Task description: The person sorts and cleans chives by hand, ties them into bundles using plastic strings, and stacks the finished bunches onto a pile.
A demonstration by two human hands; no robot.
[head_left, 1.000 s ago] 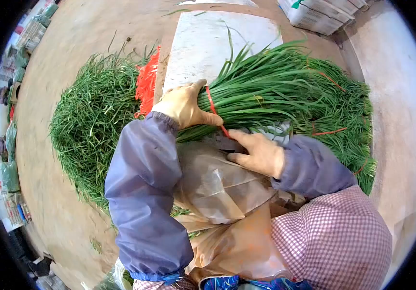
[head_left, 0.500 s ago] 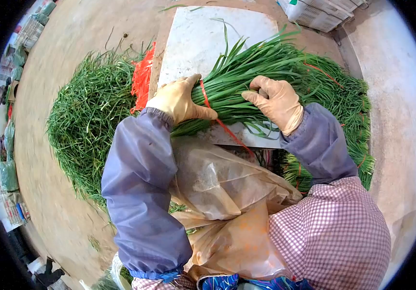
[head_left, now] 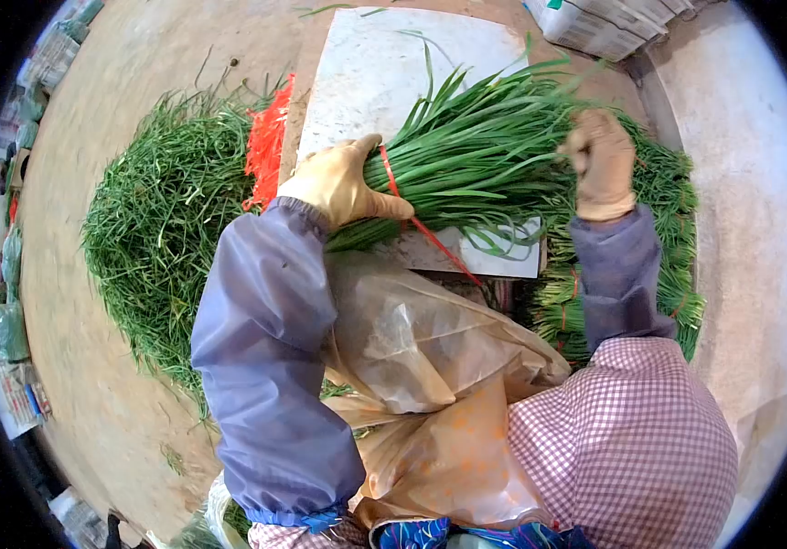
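My left hand [head_left: 347, 188], in a tan glove, grips a bunch of garlic chives [head_left: 476, 146] with the thumb on its near side. A red tie [head_left: 391, 174] goes across the bunch beside this hand, and its loose end hangs over the board's near edge. The leaves fan out to the right over a white board [head_left: 366, 73]. My right hand [head_left: 604, 165], gloved too, is at the leaf tips with its fingers curled closed. It is blurred, and I cannot make out what its fingers hold.
Left of the board lies a big heap of loose green leaves [head_left: 165, 201], beside a pile of red ties [head_left: 268, 146]. Tied chive bunches [head_left: 677, 247] are stacked at the right. Pale crates [head_left: 594, 27] stand at the far right. A plastic apron [head_left: 412, 339] covers my lap.
My right hand has moved right and slightly up, from the middle of the leaves to their tips. My left hand has stayed on the bunch.
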